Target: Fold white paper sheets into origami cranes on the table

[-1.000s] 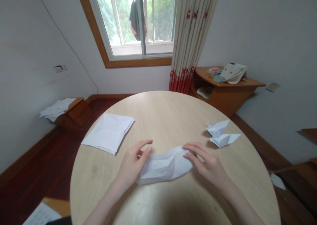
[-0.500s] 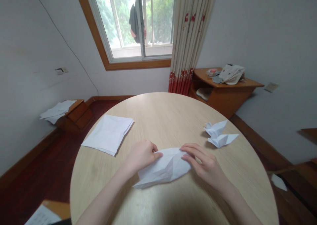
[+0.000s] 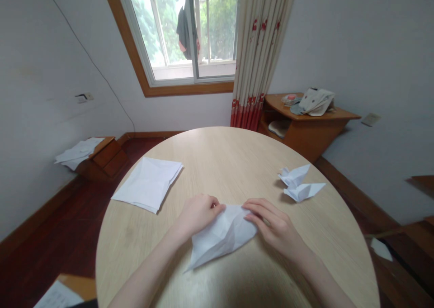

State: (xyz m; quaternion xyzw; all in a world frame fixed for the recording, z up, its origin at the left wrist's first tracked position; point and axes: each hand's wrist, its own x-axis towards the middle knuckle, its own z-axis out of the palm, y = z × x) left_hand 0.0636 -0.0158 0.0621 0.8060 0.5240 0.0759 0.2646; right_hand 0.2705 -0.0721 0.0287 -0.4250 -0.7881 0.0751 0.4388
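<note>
A creased white sheet of paper (image 3: 220,238) lies partly folded on the round wooden table (image 3: 224,163), near its front edge. My left hand (image 3: 198,213) is curled into a pinch on the sheet's upper left edge. My right hand (image 3: 274,226) rests on the sheet's right end, fingers pressed together on the paper. The sheet's lower left corner points toward me.
A stack of flat white sheets (image 3: 147,183) lies on the table's left side. Two folded paper figures (image 3: 298,183) sit at the right. A wooden side cabinet (image 3: 305,122) with clutter stands behind, and a low wooden stand with papers (image 3: 91,154) is at the left wall.
My left hand went from spread fingers beside the sheet to a closed pinch on its edge. The paper has been drawn in and folded narrower, and both hands sit closer together.
</note>
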